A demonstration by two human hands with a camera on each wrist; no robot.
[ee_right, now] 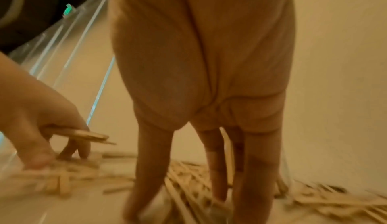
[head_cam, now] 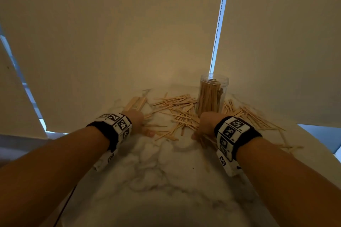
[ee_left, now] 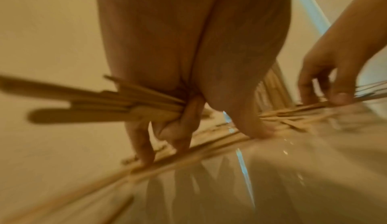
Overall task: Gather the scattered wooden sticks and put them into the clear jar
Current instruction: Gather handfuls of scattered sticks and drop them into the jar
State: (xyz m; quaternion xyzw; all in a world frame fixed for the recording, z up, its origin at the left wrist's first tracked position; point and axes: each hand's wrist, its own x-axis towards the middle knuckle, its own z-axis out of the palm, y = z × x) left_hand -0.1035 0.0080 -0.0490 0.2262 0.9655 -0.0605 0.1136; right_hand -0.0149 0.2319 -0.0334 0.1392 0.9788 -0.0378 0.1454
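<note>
A clear jar (head_cam: 212, 94) stands upright on the marble table (head_cam: 166, 171), partly filled with wooden sticks. Loose sticks (head_cam: 177, 112) lie scattered in front of it and on both sides. My left hand (head_cam: 142, 121) is left of the pile and grips a bundle of sticks (ee_left: 83, 110) in its curled fingers, while its other fingers and thumb reach down to sticks on the table. My right hand (head_cam: 201, 127) is just in front of the jar. Its fingers (ee_right: 217, 169) point straight down and touch the loose sticks (ee_right: 188, 186) below.
Pale roller blinds hang close behind the table, with a bead cord (head_cam: 217, 29) dropping down to just behind the jar. More sticks (head_cam: 258, 118) trail out to the table's right edge. Bare marble stretches between my forearms.
</note>
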